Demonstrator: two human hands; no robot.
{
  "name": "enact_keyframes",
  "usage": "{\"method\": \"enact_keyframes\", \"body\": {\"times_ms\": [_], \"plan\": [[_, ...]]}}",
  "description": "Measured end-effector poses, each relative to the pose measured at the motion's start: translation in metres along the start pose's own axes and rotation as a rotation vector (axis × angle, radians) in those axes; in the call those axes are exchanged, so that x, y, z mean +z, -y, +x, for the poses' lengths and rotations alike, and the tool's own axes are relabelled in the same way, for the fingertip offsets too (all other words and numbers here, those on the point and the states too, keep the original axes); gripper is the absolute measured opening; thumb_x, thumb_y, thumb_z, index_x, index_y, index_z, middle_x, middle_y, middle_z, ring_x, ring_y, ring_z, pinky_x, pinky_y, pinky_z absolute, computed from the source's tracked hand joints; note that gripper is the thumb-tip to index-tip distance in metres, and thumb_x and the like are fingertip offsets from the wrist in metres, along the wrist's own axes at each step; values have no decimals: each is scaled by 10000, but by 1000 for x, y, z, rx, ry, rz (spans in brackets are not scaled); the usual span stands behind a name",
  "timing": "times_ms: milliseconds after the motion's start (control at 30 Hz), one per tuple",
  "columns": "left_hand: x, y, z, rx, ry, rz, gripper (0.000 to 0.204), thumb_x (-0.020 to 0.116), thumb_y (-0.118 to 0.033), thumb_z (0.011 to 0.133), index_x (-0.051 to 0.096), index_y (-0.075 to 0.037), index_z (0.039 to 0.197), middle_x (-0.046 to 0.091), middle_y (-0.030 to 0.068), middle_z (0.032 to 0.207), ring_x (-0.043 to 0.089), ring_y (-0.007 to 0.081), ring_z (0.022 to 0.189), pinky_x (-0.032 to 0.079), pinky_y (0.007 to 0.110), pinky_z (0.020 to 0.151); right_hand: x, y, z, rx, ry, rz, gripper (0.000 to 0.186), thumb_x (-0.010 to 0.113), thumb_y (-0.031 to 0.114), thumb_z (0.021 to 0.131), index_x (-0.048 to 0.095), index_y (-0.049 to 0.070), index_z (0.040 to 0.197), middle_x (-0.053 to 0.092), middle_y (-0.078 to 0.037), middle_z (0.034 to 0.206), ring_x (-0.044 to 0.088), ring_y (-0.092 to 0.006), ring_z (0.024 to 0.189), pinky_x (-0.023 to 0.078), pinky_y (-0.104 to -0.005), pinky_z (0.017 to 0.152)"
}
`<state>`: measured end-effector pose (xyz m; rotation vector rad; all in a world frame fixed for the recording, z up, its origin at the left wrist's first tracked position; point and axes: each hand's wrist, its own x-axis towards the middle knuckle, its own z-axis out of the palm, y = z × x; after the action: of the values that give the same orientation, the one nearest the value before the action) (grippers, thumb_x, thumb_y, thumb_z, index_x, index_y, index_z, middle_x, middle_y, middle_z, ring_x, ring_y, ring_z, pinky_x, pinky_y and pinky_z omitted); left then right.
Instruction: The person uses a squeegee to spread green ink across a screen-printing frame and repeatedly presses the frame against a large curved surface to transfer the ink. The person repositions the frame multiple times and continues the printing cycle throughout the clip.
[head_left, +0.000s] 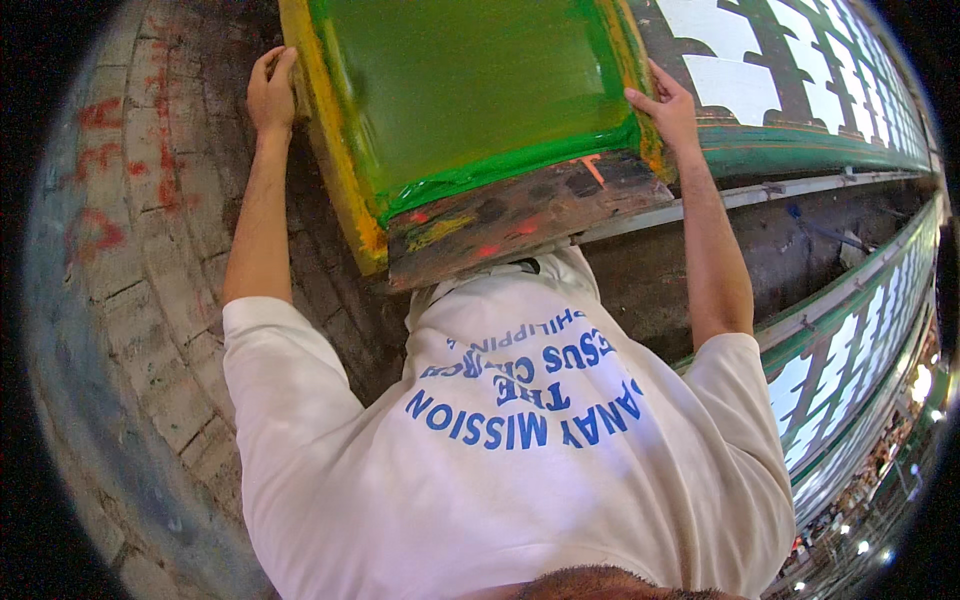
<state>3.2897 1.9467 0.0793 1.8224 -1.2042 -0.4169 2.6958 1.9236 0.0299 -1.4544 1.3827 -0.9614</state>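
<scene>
I observe the left arm and right arm extended forward, set wide apart, forearms bare. The left wrist lies nearly in line with its forearm; the left hand is curled, thumb close beside the bent fingers. The right hand angles inward, thumb directed leftward, fingers forward. Both hands grip at nearly equal reach, one at each side.
</scene>
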Motion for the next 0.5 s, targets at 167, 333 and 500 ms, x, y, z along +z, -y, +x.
{"method": "enact_keyframes", "body": {"times_ms": [167,333,500], "plan": [[39,-12,-20,-58,-51,65,520,678,-510,988,690,-108,1318,681,128,1250,622,280,1199,480,415,1020,-32,-22,8,-20,46,18,752,861,118,866,523,-12,1526,680,-154,1391,660,-190,1234,519,-335,1061],[46,-16,-30,18,-34,120,513,715,-492,964,696,-98,1292,696,118,1260,637,290,1172,484,415,1025,-35,-32,-6,6,42,-202,716,732,-5,888,490,36,1561,653,-144,1443,626,-209,1301,464,-334,1114],[55,-20,-37,14,-70,230,486,738,-454,951,694,-93,1273,711,124,1226,667,289,1146,508,394,993,-28,-17,-18,-5,1,-272,680,704,63,915,504,107,1564,713,-167,1345,715,-215,1064,532,-346,967]]}}
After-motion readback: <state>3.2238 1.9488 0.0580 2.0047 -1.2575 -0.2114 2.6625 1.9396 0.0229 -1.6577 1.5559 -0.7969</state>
